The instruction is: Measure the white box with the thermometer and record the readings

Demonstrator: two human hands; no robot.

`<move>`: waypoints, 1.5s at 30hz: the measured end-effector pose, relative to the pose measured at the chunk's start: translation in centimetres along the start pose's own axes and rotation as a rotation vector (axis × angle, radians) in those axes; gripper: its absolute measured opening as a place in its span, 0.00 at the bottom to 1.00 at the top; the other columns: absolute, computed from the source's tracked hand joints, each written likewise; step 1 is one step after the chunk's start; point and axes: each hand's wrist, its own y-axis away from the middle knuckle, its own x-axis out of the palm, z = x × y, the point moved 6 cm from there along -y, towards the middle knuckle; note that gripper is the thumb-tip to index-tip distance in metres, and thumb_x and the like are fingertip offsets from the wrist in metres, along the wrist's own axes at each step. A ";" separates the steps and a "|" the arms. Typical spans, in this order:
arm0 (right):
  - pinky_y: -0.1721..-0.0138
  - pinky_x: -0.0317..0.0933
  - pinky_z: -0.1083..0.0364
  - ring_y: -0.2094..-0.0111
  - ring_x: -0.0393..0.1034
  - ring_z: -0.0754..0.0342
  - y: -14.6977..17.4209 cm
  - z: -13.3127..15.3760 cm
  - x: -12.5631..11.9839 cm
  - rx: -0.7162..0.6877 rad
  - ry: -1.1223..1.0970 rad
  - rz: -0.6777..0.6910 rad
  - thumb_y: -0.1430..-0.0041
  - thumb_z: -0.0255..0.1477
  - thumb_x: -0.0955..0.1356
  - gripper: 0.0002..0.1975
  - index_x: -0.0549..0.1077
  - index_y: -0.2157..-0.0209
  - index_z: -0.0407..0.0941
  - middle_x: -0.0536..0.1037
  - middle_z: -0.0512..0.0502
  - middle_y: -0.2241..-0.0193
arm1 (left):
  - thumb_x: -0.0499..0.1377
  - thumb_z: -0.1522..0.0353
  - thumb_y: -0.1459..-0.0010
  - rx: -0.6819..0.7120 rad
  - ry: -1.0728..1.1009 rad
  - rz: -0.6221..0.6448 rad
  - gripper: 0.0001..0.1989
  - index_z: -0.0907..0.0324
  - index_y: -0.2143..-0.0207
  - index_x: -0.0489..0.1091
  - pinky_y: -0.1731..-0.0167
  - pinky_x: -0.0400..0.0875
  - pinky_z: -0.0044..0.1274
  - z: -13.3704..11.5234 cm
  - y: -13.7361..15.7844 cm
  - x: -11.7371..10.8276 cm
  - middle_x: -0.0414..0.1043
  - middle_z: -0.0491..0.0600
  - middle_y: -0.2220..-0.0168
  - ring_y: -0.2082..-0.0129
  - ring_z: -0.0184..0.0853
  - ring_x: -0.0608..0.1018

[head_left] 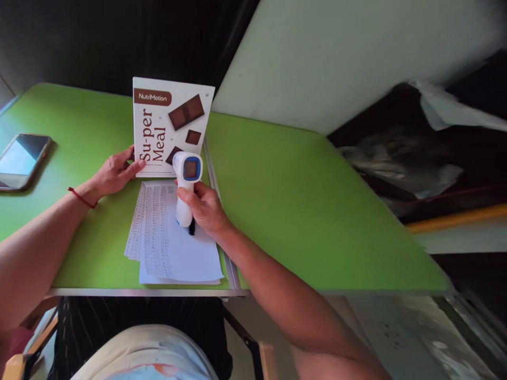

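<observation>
My left hand (pixel 119 171) grips the lower left edge of a white box (pixel 152 124), thumb on its front and fingers behind. The box stands upright, printed "NutriMotion Su-per Meal" with pictures of brown bars. In my right hand (pixel 206 207) is a white and blue infrared thermometer (pixel 184 203), its handle wrapped by my fingers. Its small screen faces me, and its head overlaps the box's lower right part. Sheets of handwritten paper (pixel 158 243) lie below both hands. A small black object (pixel 192 228) shows just beneath the thermometer's handle; its kind is unclear.
A phone (pixel 24 161) lies face up at the left of the green table (pixel 285 211). A metal seam divides the tabletop beside the papers. Behind are a dark panel and a pale wall. A shelf with crumpled plastic (pixel 404 163) stands beyond the table's right edge.
</observation>
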 end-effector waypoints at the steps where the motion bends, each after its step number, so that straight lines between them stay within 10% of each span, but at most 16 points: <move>1: 0.67 0.57 0.50 0.71 0.59 0.53 0.0 0.0 0.0 -0.003 0.004 0.003 0.48 0.53 0.73 0.21 0.71 0.71 0.50 0.68 0.54 0.75 | 0.56 0.35 0.32 0.001 0.000 0.002 0.32 0.53 0.65 0.70 0.80 0.59 0.26 -0.1 0.0 0.0 0.64 0.44 0.78 0.79 0.31 0.65; 45: 0.68 0.59 0.50 0.71 0.61 0.53 0.0 0.2 -0.1 0.000 0.028 -0.003 0.48 0.52 0.73 0.20 0.71 0.72 0.50 0.68 0.53 0.76 | 0.57 0.34 0.34 -0.038 0.019 0.029 0.32 0.53 0.62 0.72 0.79 0.57 0.28 0.2 0.0 0.0 0.66 0.45 0.75 0.79 0.32 0.63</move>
